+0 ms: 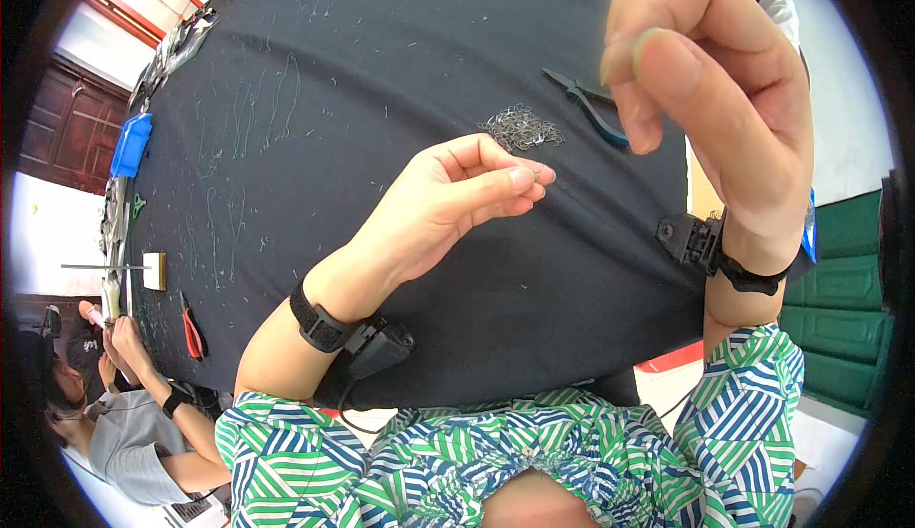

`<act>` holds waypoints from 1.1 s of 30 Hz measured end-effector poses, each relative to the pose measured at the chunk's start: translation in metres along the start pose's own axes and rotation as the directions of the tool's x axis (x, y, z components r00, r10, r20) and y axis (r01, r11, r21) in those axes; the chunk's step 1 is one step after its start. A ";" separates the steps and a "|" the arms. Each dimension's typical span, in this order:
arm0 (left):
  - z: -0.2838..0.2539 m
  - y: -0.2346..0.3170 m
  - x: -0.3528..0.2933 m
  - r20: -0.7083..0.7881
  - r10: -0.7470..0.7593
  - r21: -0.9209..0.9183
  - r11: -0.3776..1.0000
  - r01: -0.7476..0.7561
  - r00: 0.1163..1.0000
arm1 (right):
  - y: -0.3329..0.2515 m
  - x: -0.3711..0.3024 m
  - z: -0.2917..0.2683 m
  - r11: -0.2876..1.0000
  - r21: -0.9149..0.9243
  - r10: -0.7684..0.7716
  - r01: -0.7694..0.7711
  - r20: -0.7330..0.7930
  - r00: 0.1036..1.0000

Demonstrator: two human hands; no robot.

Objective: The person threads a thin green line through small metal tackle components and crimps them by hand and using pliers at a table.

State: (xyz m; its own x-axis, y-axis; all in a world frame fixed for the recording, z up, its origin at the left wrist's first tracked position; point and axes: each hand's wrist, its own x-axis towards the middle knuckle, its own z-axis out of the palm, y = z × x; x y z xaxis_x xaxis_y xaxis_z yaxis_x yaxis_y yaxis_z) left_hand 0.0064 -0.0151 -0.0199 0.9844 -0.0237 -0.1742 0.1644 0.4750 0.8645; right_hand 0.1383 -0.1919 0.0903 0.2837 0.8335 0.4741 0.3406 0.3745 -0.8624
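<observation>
My left hand (467,185) is over the middle of the black cloth, thumb and forefinger pinched together. Something tiny seems to be at its fingertips, too small to name. Just beyond those fingers lies a tangled heap of small bent metal wire pieces (522,130). Raised high at the right, close to the camera, is my right hand (715,80). Its fingers are curled and the thumb is pressed toward the forefinger; what it holds, if anything, does not show. Between the heap and that hand rest pliers (593,113) with dark jaws and teal handles.
Thin green threads (286,99) and short scraps are scattered over the black cloth (400,51). Red-handled pliers (192,328), a white block (154,271) with a rod, green scissors (139,205) and a blue tray (132,145) lie leftward. A co-worker (143,433) sits at lower left.
</observation>
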 end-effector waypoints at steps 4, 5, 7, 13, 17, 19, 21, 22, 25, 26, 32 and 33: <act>0.001 0.004 -0.002 -0.004 0.000 -0.010 1.000 0.000 1.000 | 0.006 -0.001 -0.006 0.995 -0.074 -0.075 0.073 -0.016 0.997; 0.000 0.005 -0.002 -0.005 0.002 -0.009 1.000 -0.002 1.000 | 0.006 -0.002 -0.005 0.996 -0.038 -0.080 0.079 -0.043 0.996; -0.007 0.008 -0.003 -0.024 0.077 0.025 0.997 -0.077 0.997 | -0.004 -0.001 0.005 0.942 -0.322 0.019 -0.094 -0.229 0.973; -0.016 0.017 -0.005 -0.072 0.220 0.129 0.969 -0.210 0.973 | 0.023 0.004 -0.021 0.546 -0.786 0.025 -0.290 -0.331 0.943; -0.014 0.023 -0.007 -0.103 0.263 0.174 0.954 -0.243 0.959 | 0.024 0.002 0.007 0.869 -0.395 0.287 -0.297 -0.085 0.954; -0.011 0.026 -0.008 -0.129 0.288 0.218 0.942 -0.256 0.949 | 0.032 0.002 0.018 0.916 -0.227 0.350 -0.331 0.050 0.935; -0.010 0.029 -0.009 -0.136 0.302 0.248 0.932 -0.263 0.943 | 0.039 0.003 0.022 0.919 -0.219 0.356 -0.328 0.103 0.929; -0.010 0.029 -0.009 -0.142 0.316 0.274 0.923 -0.269 0.938 | 0.040 0.003 0.020 0.918 -0.222 0.356 -0.328 0.102 0.929; -0.011 0.032 -0.010 -0.117 0.357 0.290 0.905 -0.312 0.927 | 0.046 0.001 0.001 0.769 -0.605 0.272 -0.205 0.020 0.962; -0.011 0.032 -0.011 -0.121 0.362 0.290 0.904 -0.315 0.924 | 0.048 -0.003 -0.011 0.635 -0.758 0.237 -0.149 0.008 0.972; -0.012 0.035 -0.011 -0.131 0.397 0.382 0.866 -0.323 0.908 | 0.029 0.006 -0.007 0.672 -0.584 0.520 -0.455 -0.066 0.852; -0.012 0.035 -0.012 -0.139 0.395 0.403 0.860 -0.312 0.908 | 0.033 0.007 0.006 0.829 -0.375 0.465 -0.415 0.049 0.884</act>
State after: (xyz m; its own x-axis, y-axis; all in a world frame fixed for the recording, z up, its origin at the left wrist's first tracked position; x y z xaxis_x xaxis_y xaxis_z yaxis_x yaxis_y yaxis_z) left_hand -0.0002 0.0122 0.0067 0.9503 0.2881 0.1178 -0.1411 0.0616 0.9881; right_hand 0.1467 -0.1712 0.0639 0.3653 0.9308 0.0091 0.5004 -0.1881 -0.8451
